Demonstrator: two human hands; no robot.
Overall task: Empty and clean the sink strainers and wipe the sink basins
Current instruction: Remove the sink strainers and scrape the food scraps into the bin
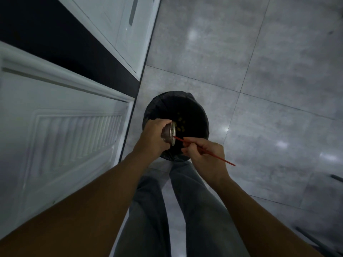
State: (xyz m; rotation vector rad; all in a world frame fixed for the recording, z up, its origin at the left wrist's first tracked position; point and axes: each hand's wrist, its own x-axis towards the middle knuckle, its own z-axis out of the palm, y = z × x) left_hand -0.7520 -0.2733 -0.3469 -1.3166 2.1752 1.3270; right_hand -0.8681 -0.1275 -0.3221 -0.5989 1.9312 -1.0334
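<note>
At frame centre, my left hand (155, 135) fingers clamp the perforated steel sink strainer (169, 134) tilted over the black-lined round bin (201, 115), my right hand (204, 154) fingers pinch a thin red stick (209, 152) probing it: emptying underway, I judge; washing and basins remain.

The left hand (153, 135) wraps the bowl of the sink strainer (168, 134), so most of its body is hidden; only the perforated rim side shows, and whether any scraps remain inside cannot be told. The red stick (204, 152) passes through the closed right hand (205, 155) — its middle is covered, and its tip is lost against the strainer's holes. The near rim of the black-lined bin (176, 104) lies behind both hands. The yellowish bits (181, 127) inside it are too small and dim to identify. Both forearms run off the lower edge, and dark objects at the right edge (336, 178) are cut off — unidentifiable.
</note>
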